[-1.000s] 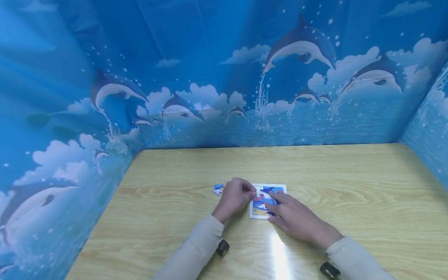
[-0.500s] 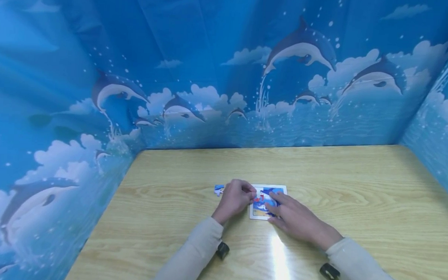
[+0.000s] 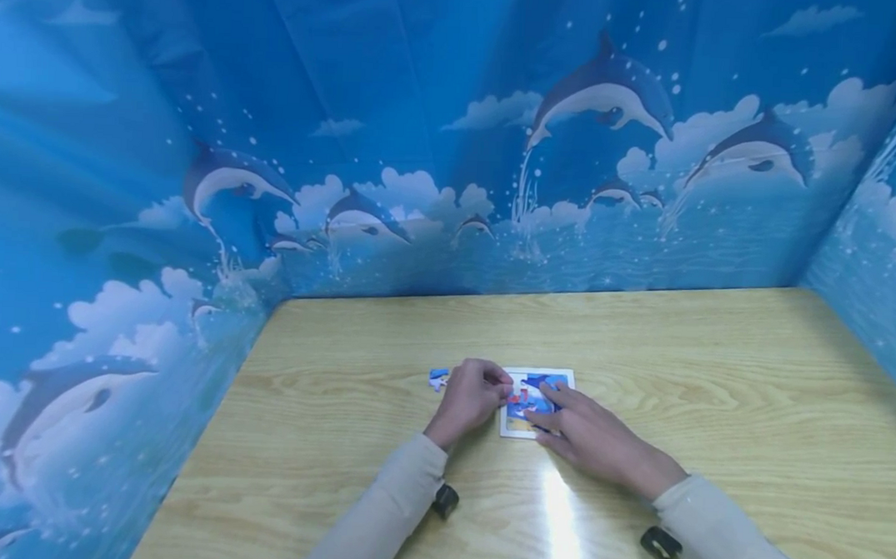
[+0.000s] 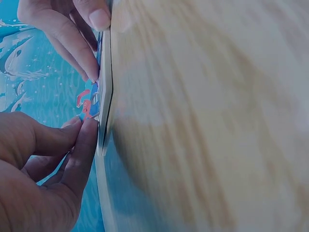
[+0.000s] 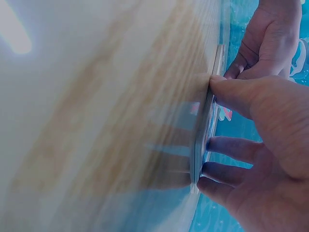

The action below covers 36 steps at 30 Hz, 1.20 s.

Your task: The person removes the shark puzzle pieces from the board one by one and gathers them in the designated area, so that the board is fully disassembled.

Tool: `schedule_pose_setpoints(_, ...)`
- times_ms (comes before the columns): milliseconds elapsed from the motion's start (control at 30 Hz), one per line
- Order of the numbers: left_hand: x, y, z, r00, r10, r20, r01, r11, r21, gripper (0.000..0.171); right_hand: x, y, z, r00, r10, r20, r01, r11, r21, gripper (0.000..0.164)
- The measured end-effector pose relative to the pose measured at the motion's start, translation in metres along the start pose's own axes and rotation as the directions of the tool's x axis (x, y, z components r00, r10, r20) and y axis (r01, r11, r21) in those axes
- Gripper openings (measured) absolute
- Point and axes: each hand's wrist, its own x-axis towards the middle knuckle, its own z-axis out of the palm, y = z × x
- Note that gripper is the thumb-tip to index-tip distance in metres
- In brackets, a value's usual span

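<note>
A small jigsaw puzzle with a blue sea picture lies in a white-bordered tray (image 3: 512, 433) on the table. At its left side my left hand (image 3: 473, 397) pinches a puzzle piece (image 4: 87, 107) with red markings between thumb and fingertips. That piece stands tilted up from the puzzle in the left wrist view. Over the puzzle's right part spreads my right hand (image 3: 599, 432), its fingers fairly straight. In the right wrist view its fingertips touch the puzzle and the thumb (image 5: 231, 89) rests at the tray's near edge. The hands cover part of the picture.
A loose blue and white puzzle piece (image 3: 438, 379) lies left of my left hand, partly hidden by it. The wood-grain table (image 3: 714, 366) runs back to a blue dolphin-print curtain (image 3: 439, 146). Both sleeves carry a small black device (image 3: 446, 500).
My right hand's lower fingertip has shifted slightly over the puzzle. The left hand has stayed in place with its pinch on the piece.
</note>
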Motion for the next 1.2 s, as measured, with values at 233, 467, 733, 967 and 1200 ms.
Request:
schedule_pose_setpoints(233, 0.000, 0.001, 0.001, 1.000, -0.018, 0.001, 0.018, 1.000, -0.022, 0.007, 0.000, -0.001, -0.001, 1.000, 0.008, 0.006, -0.008, 1.000, 0.011, 0.036)
schedule_pose_setpoints(467, -0.001, 0.003, 0.002, 0.998, -0.058, 0.001, 0.058, 0.997, -0.059, 0.008, 0.001, -0.002, -0.004, 1.000, -0.005, 0.026, 0.005, 1.000, 0.013, 0.035)
schedule_pose_setpoints(733, -0.002, 0.000, -0.006, 0.999, -0.039, -0.001, 0.039, 0.996, -0.076, 0.006, 0.000, -0.002, -0.004, 1.000, -0.005, 0.023, 0.005, 1.000, 0.013, 0.035)
schedule_pose_setpoints(967, -0.004, -0.009, -0.024, 1.000, -0.013, -0.022, 0.011, 0.996, -0.084, 0.004, 0.001, -0.002, -0.004, 1.000, -0.018, 0.006, 0.018, 1.000, 0.008, 0.036)
schedule_pose_setpoints(1200, -0.009, -0.021, -0.041, 0.998, -0.043, -0.044, 0.038, 0.995, -0.096, 0.006, 0.000, -0.002, -0.004, 1.000, -0.024, 0.004, 0.024, 1.000, 0.007, 0.036)
